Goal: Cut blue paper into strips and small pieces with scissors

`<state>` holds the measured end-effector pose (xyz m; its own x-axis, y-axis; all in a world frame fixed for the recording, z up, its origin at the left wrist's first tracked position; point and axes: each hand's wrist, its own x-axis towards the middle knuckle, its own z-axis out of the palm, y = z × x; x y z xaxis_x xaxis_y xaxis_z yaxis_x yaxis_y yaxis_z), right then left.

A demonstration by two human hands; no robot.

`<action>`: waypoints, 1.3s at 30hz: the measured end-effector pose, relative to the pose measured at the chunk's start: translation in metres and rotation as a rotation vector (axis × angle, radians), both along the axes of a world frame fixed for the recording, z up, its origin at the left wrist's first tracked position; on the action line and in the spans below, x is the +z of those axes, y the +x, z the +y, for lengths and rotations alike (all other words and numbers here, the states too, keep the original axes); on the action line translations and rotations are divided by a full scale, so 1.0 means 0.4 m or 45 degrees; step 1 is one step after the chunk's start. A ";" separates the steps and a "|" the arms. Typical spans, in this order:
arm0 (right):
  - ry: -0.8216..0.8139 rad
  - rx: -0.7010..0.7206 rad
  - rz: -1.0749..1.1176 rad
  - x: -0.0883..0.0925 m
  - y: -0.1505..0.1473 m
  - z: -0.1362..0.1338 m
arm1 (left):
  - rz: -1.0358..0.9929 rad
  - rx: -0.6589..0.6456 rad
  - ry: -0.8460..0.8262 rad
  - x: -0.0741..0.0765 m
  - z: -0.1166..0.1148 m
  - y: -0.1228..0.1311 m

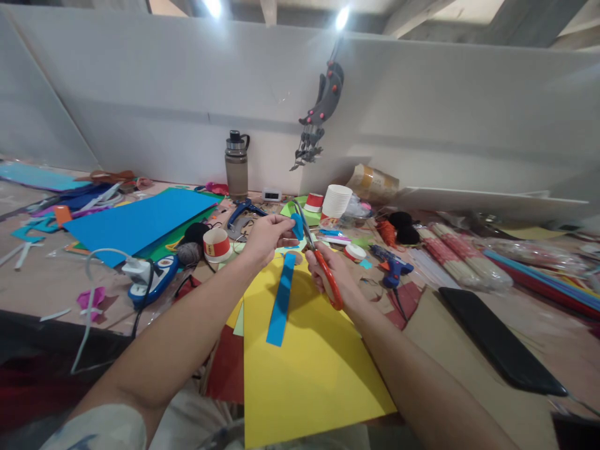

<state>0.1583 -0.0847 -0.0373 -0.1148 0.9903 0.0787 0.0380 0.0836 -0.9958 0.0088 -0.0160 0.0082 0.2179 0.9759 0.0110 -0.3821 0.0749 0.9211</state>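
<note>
My left hand (268,236) pinches a small blue paper piece (297,226) held up above the table. My right hand (334,274) grips red-handled scissors (323,265), whose blades point up and meet the blue piece. Below the hands a long blue paper strip (282,301) lies on a large yellow sheet (304,369) that hangs over the table's near edge. A red sheet (227,372) pokes out from under the yellow one.
A big blue sheet (135,222), a bottle (237,165), a stack of paper cups (336,201), a red-banded cup (217,244) and a blue glue gun (394,267) lie around. Stick bundles (450,253) and a black tablet (499,340) are at right.
</note>
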 end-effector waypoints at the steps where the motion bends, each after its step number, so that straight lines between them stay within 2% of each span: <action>1: -0.002 -0.001 0.001 0.000 0.000 0.000 | 0.000 -0.001 -0.001 0.000 0.000 0.000; 39: -0.013 0.014 -0.036 0.010 0.002 -0.009 | 0.081 0.010 0.025 0.006 0.005 -0.010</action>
<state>0.1591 -0.0884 -0.0333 -0.1277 0.9896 0.0655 0.0655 0.0743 -0.9951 0.0047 -0.0138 0.0106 0.2114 0.9773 0.0165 -0.3234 0.0540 0.9447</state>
